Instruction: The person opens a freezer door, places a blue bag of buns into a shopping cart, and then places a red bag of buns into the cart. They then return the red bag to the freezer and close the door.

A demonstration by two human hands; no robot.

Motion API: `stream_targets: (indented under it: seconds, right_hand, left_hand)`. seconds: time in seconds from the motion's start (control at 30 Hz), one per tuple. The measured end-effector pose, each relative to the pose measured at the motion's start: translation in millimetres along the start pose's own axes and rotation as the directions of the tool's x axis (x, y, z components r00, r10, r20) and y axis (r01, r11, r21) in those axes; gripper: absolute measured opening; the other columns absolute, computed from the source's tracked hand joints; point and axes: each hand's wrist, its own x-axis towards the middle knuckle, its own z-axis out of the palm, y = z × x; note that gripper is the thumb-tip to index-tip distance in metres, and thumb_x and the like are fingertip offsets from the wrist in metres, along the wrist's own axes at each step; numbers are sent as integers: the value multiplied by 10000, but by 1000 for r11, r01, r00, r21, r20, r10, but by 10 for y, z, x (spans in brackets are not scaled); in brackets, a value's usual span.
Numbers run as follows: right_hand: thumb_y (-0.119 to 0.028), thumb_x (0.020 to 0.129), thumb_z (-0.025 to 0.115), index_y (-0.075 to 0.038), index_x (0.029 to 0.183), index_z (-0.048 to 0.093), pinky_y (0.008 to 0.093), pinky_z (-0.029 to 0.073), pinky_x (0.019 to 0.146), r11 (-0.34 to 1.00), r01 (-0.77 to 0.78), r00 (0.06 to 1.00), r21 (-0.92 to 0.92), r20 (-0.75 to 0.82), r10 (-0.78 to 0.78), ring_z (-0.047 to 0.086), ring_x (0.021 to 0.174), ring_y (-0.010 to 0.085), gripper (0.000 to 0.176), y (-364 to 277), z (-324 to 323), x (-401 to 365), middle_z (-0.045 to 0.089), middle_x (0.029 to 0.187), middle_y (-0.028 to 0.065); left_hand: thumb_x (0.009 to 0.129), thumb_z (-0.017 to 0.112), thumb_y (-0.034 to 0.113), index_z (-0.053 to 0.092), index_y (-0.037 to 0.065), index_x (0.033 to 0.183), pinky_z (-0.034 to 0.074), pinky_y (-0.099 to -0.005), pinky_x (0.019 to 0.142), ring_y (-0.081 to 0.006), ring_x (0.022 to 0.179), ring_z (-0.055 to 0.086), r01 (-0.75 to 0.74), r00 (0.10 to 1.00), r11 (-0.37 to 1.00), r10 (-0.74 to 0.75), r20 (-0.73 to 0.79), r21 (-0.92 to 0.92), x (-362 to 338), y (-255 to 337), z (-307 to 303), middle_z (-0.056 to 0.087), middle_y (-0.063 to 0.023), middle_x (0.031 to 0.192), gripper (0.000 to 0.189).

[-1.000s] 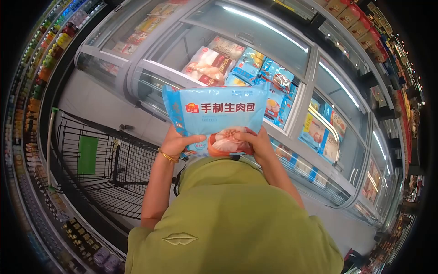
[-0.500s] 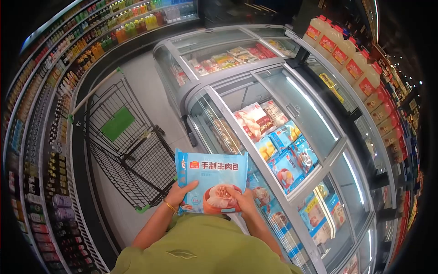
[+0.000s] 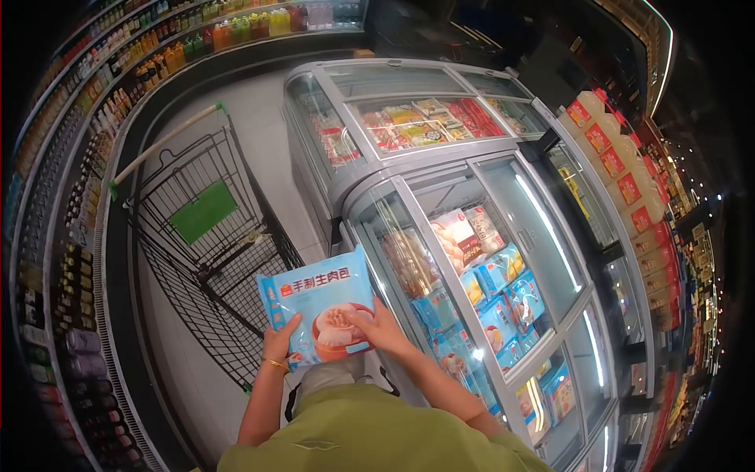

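Note:
A light blue bag of frozen buns [image 3: 318, 295], printed with a picture of buns in an orange bowl, is held up in front of my body. My left hand [image 3: 278, 342] grips its lower left edge, thumb over the front and fingers behind. On the other side my right hand [image 3: 381, 329] clasps the lower right edge, its thumb lying across the picture. The bag tilts slightly, its right top corner higher. Just beyond it stands a black wire shopping cart [image 3: 200, 267] with a green panel.
To the right is a chest freezer [image 3: 464, 283] with one glass lid slid open over several bagged foods. Another freezer section [image 3: 417, 118] lies behind it. Drink shelves [image 3: 86, 212] curve along the left. Large bottles [image 3: 613, 153] line the far right.
The bag and both hands have shifted left toward the cart, and the bag has tilted counterclockwise. The view has swung, so the freezer appears lower and farther right.

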Motion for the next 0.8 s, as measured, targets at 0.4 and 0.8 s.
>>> stream_targets:
  seconds: [0.4, 0.8]
  right_hand:
    - [-357, 847, 558, 77, 1359, 235, 398, 468, 870, 877, -108, 907, -468, 315, 280, 580, 1017, 393, 744, 1266, 1855, 1819, 552, 1103, 323]
    - [-340, 736, 699, 66, 1266, 337, 350, 485, 865, 493, -145, 825, -858, 170, 539, 607, 997, 323, 759, 2065, 1752, 1972, 568, 1131, 234]
  left_hand:
    - [811, 669, 424, 587, 37, 1016, 417, -277, 382, -142, 527, 551, 448, 860, 893, -446, -249, -54, 1827, -1203, -2028, 598, -37, 764, 446]
    - [754, 670, 24, 462, -5, 1219, 533, -359, 653, -257, 849, 607, 299, 929, 945, -257, -268, 132, 2711, -2721, -2343, 582, -136, 1062, 510]
